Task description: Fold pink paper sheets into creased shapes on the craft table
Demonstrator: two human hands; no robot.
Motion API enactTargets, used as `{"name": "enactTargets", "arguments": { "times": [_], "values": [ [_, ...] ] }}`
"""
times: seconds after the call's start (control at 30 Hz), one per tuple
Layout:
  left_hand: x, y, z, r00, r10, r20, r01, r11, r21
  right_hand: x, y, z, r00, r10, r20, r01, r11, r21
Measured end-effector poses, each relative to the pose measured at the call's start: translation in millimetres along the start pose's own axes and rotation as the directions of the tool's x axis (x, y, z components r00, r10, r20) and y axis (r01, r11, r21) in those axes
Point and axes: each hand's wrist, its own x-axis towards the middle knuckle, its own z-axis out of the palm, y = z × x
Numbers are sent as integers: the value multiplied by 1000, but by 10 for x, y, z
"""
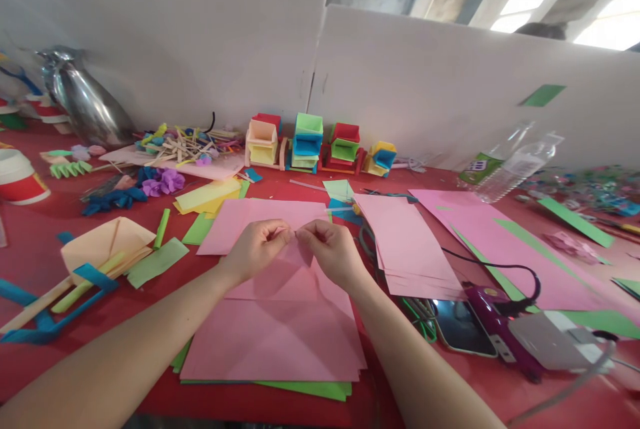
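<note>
Both my hands meet above the pink paper sheets [280, 342] in the middle of the red table. The fingers of my left hand [260, 249] are pinched together, and so are those of my right hand [333, 249]. Their fingertips almost touch, with something small and dark between them that is too tiny to name. Beneath the hands lie a pink sheet and a larger pink stack, with green sheets sticking out under its lower edge. Just right of my right hand is another stack of pink paper [410, 242].
Folded paper boxes [307, 142] stand along the white partition [200, 49]. At left are a metal jug [90, 99], a cup [20, 179] and paper pieces. A phone [465, 325], a purple device [500, 329], cables and plastic bottles [520, 165] lie at right.
</note>
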Motion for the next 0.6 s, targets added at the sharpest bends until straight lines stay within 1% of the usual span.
{"name": "enactTargets", "arguments": {
  "times": [0.07, 0.17, 0.27, 0.4, 0.6],
  "values": [
    [5, 6, -9, 999, -19, 31, 20, 1000, -24, -10, -12, 1, 1000, -14, 3, 14, 999, -36],
    [17, 13, -27, 998, -11, 64, 13, 999, -38, -15, -10, 3, 1000, -13, 5, 13, 999, -34],
    [26, 13, -43, 998, -4, 56, 6, 999, -36, -12, -1, 2, 1000, -5, 27, 5, 1000, 17],
    [25, 5, -54, 999, -2, 52, 1, 1000, 15, -4, 2, -4, 997, 17, 70, -22, 998, 66],
    [18, 6, -43, 999, 7, 41, -10, 998, 63, 16, -1, 2, 994, 80, 75, -87, 992, 86]
  ]
}}
